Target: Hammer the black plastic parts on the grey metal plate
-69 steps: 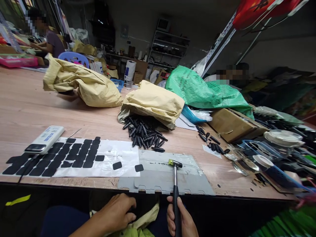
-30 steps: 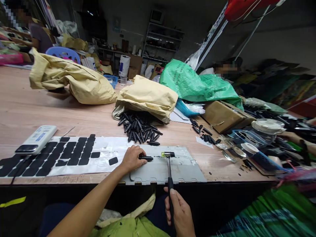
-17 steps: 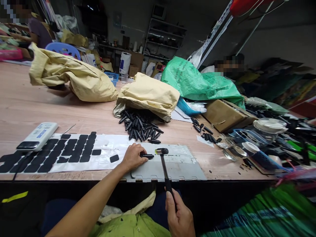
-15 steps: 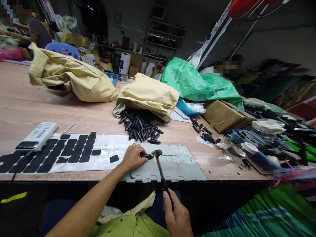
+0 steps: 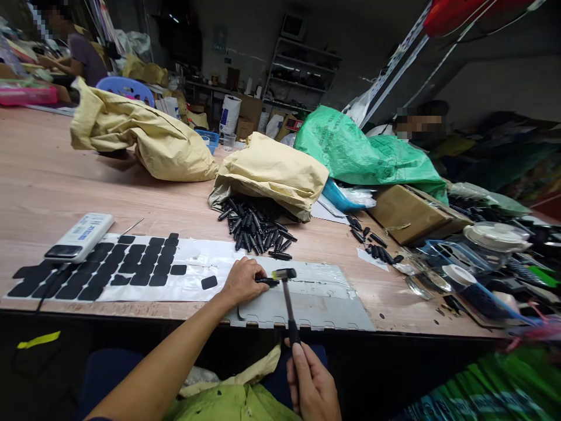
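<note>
My right hand point(image 5: 312, 380) is wrapped round the black grip of a small hammer point(image 5: 287, 304). The hammer's head is just above and beside the end of a slim black cylindrical part point(image 5: 268, 281); whether they touch I cannot tell. Pinched in my left hand point(image 5: 246, 280), that part lies over a grey metal plate point(image 5: 302, 298) at the table's front edge. Behind the plate, a heap of similar black parts point(image 5: 254, 228) spills from a tan bag point(image 5: 272, 169).
On the left, a white sheet point(image 5: 188, 283) carries several black rounded-square pads beneath a white power bank-like device point(image 5: 81, 237). Another tan bag point(image 5: 162, 143) lies behind. To the right are loose black parts point(image 5: 379, 254), a cardboard box point(image 5: 409, 213) and plastic jars point(image 5: 495, 237). Two people sit farther off.
The whole view has shifted slightly, so most things appear farther right. The hammer and the held black part remain close together in my hands.
</note>
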{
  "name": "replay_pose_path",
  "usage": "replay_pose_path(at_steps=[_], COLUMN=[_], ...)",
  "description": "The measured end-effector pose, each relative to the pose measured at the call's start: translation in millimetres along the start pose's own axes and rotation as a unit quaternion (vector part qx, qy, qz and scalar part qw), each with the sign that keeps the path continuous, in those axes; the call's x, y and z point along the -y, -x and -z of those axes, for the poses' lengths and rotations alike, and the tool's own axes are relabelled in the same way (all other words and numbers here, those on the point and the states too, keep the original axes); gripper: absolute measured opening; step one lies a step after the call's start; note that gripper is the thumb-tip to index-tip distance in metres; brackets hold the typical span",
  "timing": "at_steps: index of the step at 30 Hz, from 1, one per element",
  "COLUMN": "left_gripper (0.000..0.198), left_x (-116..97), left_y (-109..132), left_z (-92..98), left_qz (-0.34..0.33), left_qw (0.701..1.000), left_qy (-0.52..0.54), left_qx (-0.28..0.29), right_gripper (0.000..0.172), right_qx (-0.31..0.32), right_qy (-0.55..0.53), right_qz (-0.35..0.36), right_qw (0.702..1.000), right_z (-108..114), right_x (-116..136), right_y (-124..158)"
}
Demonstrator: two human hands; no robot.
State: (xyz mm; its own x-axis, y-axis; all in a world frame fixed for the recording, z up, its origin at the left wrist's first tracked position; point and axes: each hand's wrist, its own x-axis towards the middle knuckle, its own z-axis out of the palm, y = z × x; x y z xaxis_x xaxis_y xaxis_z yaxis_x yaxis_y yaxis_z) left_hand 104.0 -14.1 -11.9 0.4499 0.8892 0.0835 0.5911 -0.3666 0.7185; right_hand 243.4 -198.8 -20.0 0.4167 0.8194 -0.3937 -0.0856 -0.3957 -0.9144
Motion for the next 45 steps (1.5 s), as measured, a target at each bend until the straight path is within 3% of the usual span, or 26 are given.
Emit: replay_pose_path(at_steps=[4, 10, 29, 33, 35, 37, 41, 43, 45], left_gripper=[0.012, 0.014, 0.016, 0.014, 0.012, 0.013, 0.020, 0.021, 0.024], left_x=[1, 3, 2, 0, -6, -14, -17, -4, 19], left_y=[1, 2, 4, 6, 18, 40, 100, 127, 146], left_z=[-0.1, -0.3, 0.3, 1.7, 5.4, 9.5, 9.0, 1.4, -10.6], left_qz=[-0.009, -0.026, -0.038, -0.073, -0.126, -0.191, -0.279, -0.247, -0.140], left_qw=[1.000, 1.000, 0.999, 0.997, 0.989, 0.974, 0.954, 0.964, 0.983], left_qy=[-0.004, -0.013, -0.033, 0.002, 0.052, 0.106, 0.103, 0.061, 0.022], left_qx=[-0.002, 0.000, 0.001, -0.037, -0.064, -0.055, 0.039, 0.081, 0.113], right_gripper=[0.063, 0.056, 0.058, 0.059, 0.059, 0.059, 0.056, 0.055, 0.055], right_qx=[-0.020, -0.003, 0.024, 0.028, 0.029, 0.030, 0.036, 0.037, 0.035], right_qy=[-0.087, -0.211, -0.227, -0.226, -0.226, -0.225, -0.226, -0.228, -0.229], right_qz=[-0.041, -0.122, -0.146, -0.154, -0.159, -0.159, -0.148, -0.148, -0.153], right_qw=[0.995, 0.970, 0.963, 0.961, 0.961, 0.961, 0.962, 0.962, 0.961], right_z=[9, 22, 23, 24, 25, 25, 25, 25, 25], right_x=[1, -1, 2, 1, 1, 0, 1, 1, 0], right_y=[-15, -33, -34, -36, -37, -37, -38, -37, -37])
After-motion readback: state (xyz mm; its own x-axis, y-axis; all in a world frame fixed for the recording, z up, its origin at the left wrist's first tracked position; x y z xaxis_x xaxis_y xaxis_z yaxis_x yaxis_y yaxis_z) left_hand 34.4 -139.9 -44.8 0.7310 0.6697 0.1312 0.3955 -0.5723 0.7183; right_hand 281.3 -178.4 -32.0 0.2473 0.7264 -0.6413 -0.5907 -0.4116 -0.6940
